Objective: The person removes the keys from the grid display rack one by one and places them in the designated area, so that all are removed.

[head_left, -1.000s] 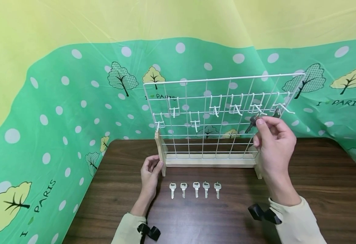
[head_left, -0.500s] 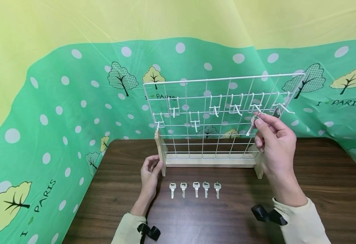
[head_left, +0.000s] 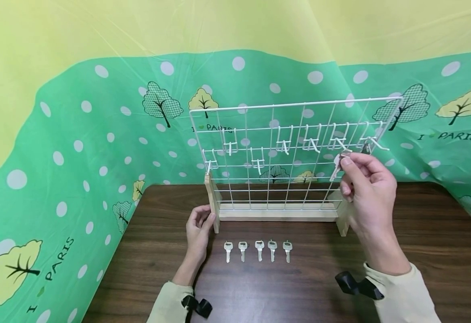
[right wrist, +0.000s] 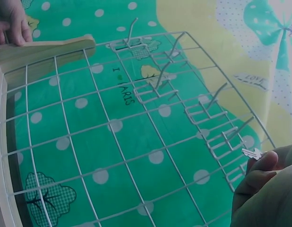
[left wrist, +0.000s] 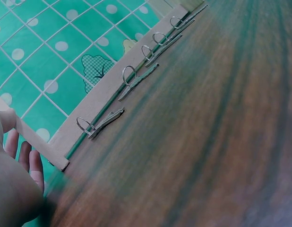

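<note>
A white wire grid rack [head_left: 268, 178] stands on a wooden base with hooks across it. My left hand [head_left: 197, 231] holds its wooden side panel [head_left: 212, 202], thumb in front and fingers behind. My right hand [head_left: 368, 193] pinches a silver key [head_left: 335, 168] between thumb and forefinger, its blade pointing down and left. The key's head is partly hidden by the fingertips, right below the tip of a hook [head_left: 339, 143]. In the right wrist view, the key [right wrist: 251, 153] sticks out past the thumb. Behind my right fingers, a dark key [head_left: 366, 149] shows at the rightmost hook.
Several silver keys [head_left: 259, 251] lie in a row on the dark wooden table [head_left: 259, 291] before the rack. Small rings [left wrist: 129, 75] stand up from them. Other hooks [head_left: 284, 146] jut forward from the grid. A patterned green and yellow cloth [head_left: 98, 112] hangs behind.
The key in my right hand has turned, going from dark to bright. That hand has shifted slightly right. My left hand stays on the side panel.
</note>
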A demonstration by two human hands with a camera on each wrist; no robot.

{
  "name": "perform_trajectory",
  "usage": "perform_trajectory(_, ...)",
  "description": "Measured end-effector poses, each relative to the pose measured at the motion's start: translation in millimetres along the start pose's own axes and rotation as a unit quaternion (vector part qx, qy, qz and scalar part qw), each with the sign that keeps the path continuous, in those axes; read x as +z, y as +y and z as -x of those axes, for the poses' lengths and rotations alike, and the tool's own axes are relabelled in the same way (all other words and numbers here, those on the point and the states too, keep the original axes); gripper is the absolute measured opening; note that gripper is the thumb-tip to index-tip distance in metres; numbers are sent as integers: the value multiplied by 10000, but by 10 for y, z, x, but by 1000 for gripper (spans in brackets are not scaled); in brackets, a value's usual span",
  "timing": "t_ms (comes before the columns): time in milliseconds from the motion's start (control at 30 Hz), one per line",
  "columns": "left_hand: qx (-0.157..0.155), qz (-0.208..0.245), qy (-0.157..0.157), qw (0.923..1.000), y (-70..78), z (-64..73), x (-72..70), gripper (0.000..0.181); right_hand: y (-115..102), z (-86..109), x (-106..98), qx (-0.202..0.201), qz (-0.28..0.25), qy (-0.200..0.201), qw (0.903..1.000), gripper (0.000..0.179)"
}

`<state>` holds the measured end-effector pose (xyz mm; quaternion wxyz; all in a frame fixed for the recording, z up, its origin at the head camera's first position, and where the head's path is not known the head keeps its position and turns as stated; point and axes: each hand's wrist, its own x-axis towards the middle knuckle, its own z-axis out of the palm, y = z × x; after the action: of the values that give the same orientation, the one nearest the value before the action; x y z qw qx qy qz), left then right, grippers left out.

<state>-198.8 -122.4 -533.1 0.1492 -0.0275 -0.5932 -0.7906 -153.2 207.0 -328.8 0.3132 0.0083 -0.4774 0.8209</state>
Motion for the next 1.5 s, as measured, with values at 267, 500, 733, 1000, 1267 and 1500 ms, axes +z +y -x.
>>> perform_trajectory(267, 67, -40, 33, 10000, -9, -12, -1, 20, -37, 16, -7, -70, -22, -7, 10000, 4)
perform_trajectory(500, 116, -95, 37, 9999, -17, -15, 5, 22, -49, 32, -2, -173, -254, -142, 9994, 11)
perform_trajectory(733, 62, -147, 76, 9998, 0, -3, 7, 25, -58, 61, -39, -129, -238, -193, 9994, 8)
perform_trajectory(1000, 36, -203, 34, 9998, 18, 0, 3, 31, -32, 106, -105, 40, 79, -136, 9999, 9)
perform_trajectory(1267, 74, -170, 48, 9998, -3, 2, -8, 23, 29, 170, -221, 72, 583, -218, 9980, 9)
perform_trajectory(1500, 79, -86, 57, 9999, -7, 7, 0, 27, 83, 237, -336, 155, 981, -296, 9946, 7)
